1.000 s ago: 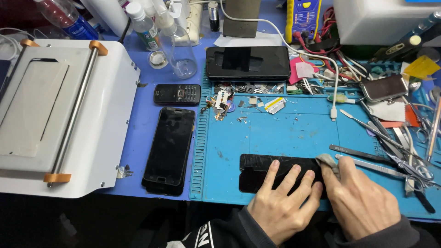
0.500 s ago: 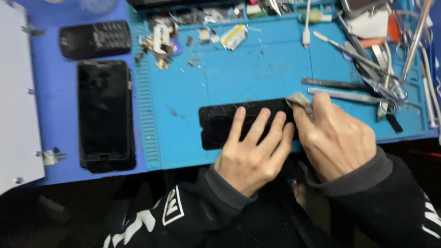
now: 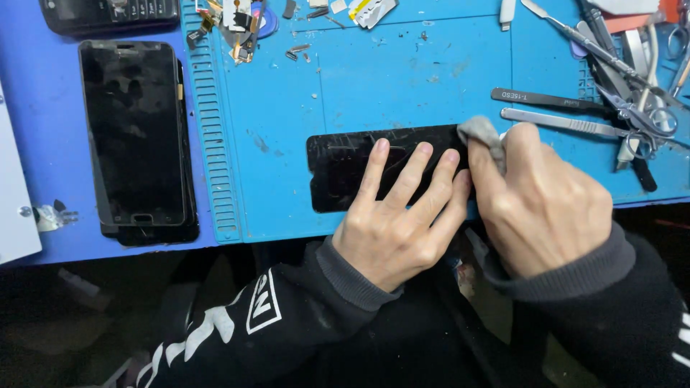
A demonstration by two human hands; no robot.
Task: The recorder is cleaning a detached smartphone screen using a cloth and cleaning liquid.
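Wiping black phone screen (image 3: 345,172) at mat's (image 3: 287,108) near edge: left hand (image 3: 399,215) pressing flat, fingers spread; right hand (image 3: 539,197) pinching grey cloth (image 3: 480,133). Probably needing strokes leftward across remaining smears.

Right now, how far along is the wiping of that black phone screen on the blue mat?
Underway. The left hand presses flat on the black screen, pinning it to the blue mat. The right hand rubs a small grey cloth at the screen's right end. Streaks and smears show across the glass near the left fingers, so most of the surface looks left to wipe.
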